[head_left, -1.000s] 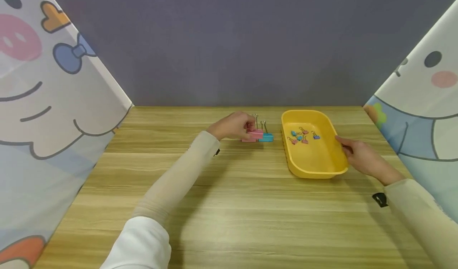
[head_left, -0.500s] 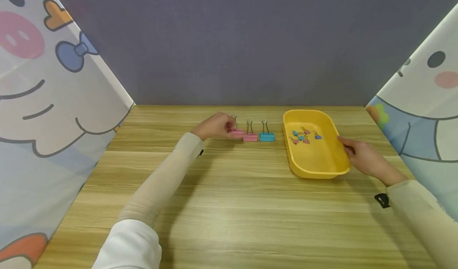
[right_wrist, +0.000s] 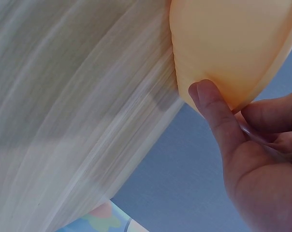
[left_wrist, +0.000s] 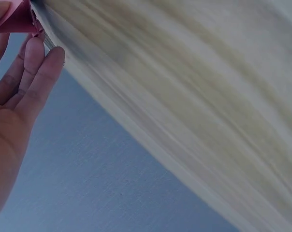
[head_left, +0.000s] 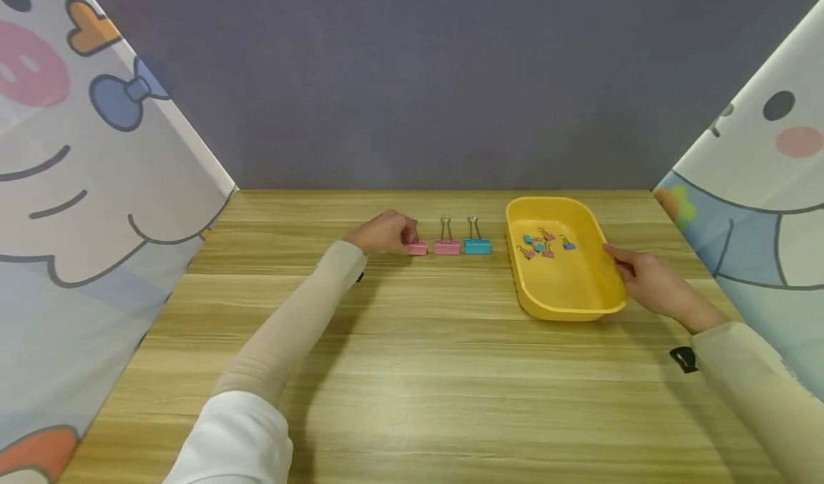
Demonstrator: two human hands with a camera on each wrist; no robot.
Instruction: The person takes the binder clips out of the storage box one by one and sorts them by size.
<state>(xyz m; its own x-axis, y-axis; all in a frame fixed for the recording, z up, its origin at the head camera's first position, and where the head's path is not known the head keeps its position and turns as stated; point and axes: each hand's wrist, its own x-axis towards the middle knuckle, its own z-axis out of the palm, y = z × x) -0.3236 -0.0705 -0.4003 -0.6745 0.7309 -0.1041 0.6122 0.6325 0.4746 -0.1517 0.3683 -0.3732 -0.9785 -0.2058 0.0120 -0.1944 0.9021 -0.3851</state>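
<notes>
My left hand [head_left: 385,232] pinches a large pink binder clip [head_left: 418,249] at the left end of a short row on the wooden table. The left wrist view shows the pink clip [left_wrist: 18,18] at its top corner, between thumb and fingers. Beside it stand a second pink binder clip [head_left: 447,247] and a blue binder clip [head_left: 477,247], wire handles up. On the right, my right hand [head_left: 656,287] grips the side of a yellow tray [head_left: 569,294]. In the right wrist view, the thumb [right_wrist: 216,113] lies against the tray wall, with fingers on its other side.
Several small binder clips [head_left: 538,247] in pink, blue and teal lie in the tray's far half. A dark grey panel [head_left: 412,84] rises behind the table [head_left: 412,369]. Cartoon-printed panels [head_left: 116,205] flank it on both sides.
My left hand has moved left with the pink binder clip, from over the other pink clip to the row's left end, then lowered it slightly. The right hand keeps its grip on the tray.
</notes>
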